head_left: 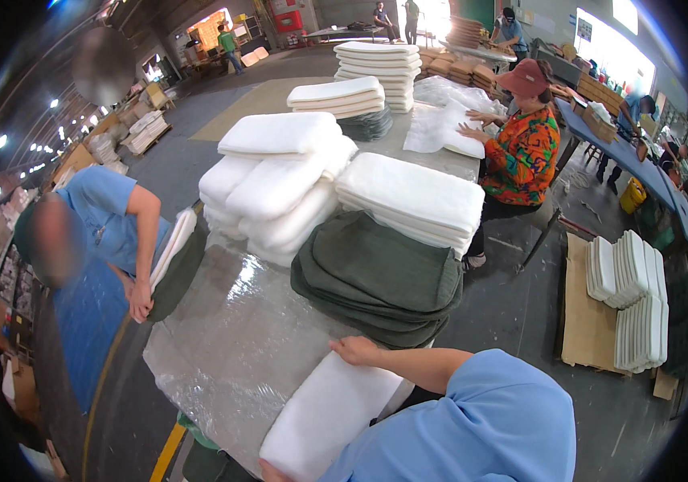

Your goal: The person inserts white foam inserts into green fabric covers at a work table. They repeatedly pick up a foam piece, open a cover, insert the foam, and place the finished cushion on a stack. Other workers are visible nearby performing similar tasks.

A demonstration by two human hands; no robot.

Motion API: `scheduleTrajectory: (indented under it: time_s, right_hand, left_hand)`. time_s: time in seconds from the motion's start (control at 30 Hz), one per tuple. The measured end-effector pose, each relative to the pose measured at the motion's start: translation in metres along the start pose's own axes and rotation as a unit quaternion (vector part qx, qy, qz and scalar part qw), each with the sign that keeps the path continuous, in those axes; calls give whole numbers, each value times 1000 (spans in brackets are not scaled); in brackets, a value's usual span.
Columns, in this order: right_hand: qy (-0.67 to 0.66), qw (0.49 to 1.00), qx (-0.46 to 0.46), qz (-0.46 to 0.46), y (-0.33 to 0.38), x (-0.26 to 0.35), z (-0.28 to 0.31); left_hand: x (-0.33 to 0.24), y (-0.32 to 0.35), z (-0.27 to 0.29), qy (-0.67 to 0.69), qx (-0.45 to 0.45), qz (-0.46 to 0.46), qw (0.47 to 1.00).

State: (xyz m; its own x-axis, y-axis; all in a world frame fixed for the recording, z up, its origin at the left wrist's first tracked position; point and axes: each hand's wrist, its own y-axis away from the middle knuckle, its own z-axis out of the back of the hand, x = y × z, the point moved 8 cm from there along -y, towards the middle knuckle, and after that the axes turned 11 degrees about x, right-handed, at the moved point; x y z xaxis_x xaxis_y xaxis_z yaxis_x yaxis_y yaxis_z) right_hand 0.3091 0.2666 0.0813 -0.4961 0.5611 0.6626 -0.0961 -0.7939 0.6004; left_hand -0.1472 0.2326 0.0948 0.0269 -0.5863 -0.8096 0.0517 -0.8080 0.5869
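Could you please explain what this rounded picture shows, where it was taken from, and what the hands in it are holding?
No machine here: one wide fisheye camera on a person's head looks down, which is why straight edges bend. The blue sleeve at the bottom looks like the wearer's own. Their right hand rests on the top edge of a white foam pad; their left hand is barely visible at its lower corner. The pad lies on a table covered in clear plastic sheeting. Further along sit dark green fabric covers and stacks of white pads. Two co-workers handle similar pieces beside the table.
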Motion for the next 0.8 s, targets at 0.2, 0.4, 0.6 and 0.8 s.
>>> scheduleTrajectory:
  time_s: [0.2, 0.4, 0.6, 0.8]
  right_hand:
    - [-128, 981, -128, 69, 41, 17, 27]
    - [-308, 893, -194, 266, 103, 1, 30]
    - [-307, 898, -173, 262, 105, 2, 21]
    - [-299, 902, -171, 260, 105, -13, 22]
  left_hand:
    - [-16, 8, 37, 116, -41, -111, 986]
    - [3, 27, 41, 300, -57, -133, 943]
    - [-32, 45, 63, 56, -46, -152, 986]
    - [-167, 121, -93, -296, 109, -342, 885]
